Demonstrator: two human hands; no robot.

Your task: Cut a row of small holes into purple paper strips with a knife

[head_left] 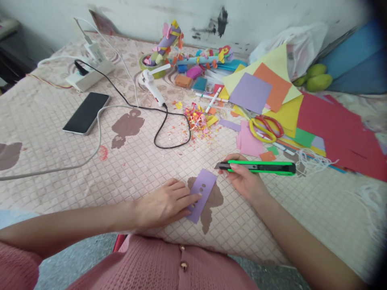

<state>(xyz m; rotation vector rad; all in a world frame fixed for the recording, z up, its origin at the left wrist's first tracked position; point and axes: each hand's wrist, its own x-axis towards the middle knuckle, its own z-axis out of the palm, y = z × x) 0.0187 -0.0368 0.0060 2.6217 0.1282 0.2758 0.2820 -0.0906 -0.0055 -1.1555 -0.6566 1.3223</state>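
Note:
A purple paper strip [204, 186] with a row of small round holes lies slantwise on the patterned tablecloth. My left hand [166, 201] rests flat beside it, fingertips stretched over its lower left part and covering some of the holes. In my right hand [246, 181] is a green and black utility knife [260, 167], held level just above the strip's upper right corner. Its grey blade shows at the tip and points left, apart from the paper.
Paper scraps [199, 119], scissors [266, 128] and coloured paper sheets [250, 92] lie beyond my right hand. A glue gun [152, 86] with a looping black cord stands farther back. A phone [87, 113] and a power strip [90, 75] are on the left.

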